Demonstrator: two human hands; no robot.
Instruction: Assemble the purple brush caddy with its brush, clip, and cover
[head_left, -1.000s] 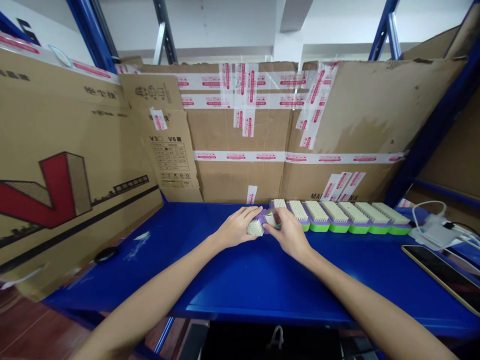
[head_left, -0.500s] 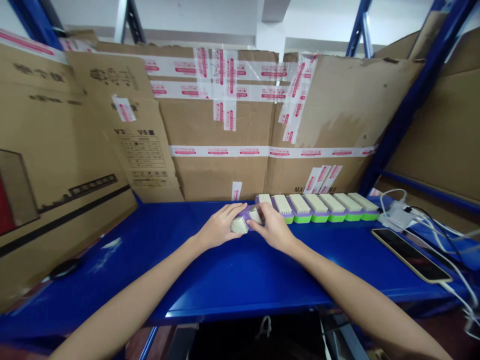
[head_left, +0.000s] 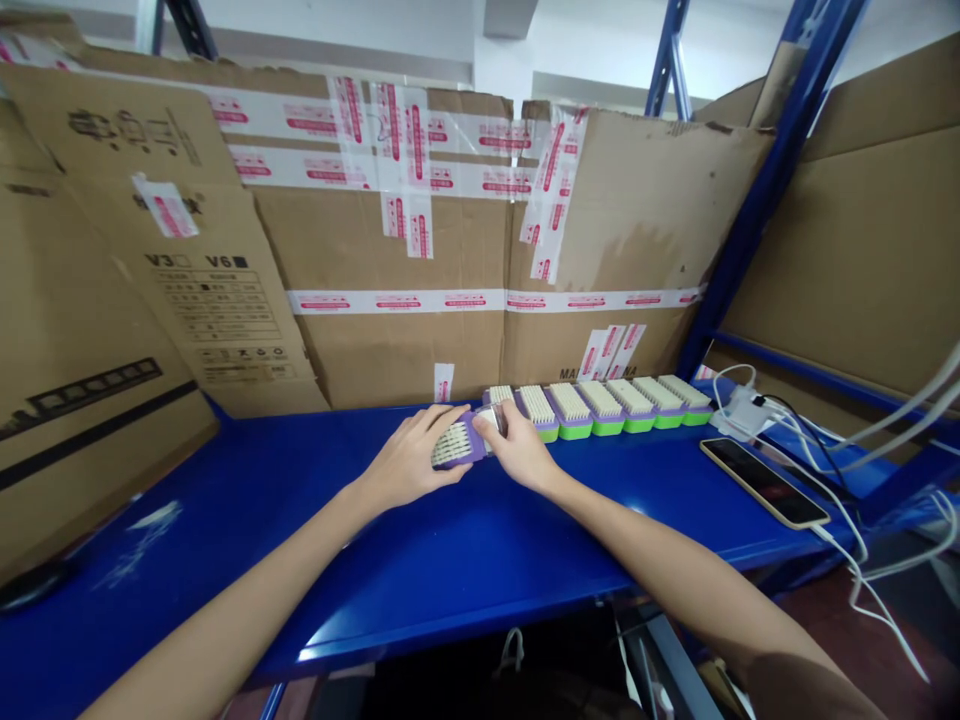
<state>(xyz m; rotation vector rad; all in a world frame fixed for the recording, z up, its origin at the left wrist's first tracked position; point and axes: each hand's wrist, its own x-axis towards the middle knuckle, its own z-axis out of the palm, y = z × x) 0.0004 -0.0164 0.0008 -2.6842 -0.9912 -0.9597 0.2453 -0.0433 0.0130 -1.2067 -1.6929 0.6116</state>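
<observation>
My left hand is closed around a purple scrub brush with cream bristles, tilted so that the bristles face me. Against the brush's right end, my right hand pinches a small clear plastic piece with something whitish in it; whether it is joined to the brush I cannot tell. Fingers cover part of both. Just behind my right hand starts a row of similar brushes, purple and green, bristles up.
The blue shelf is backed by taped cardboard. To the right lie a phone on a charging cable and a white plug adapter with several cables. A dark round object sits at the left edge.
The view has swung right, so everything sits further left. The brush in my left hand has turned, showing more of its bristles and purple body. Both hands keep their hold.
</observation>
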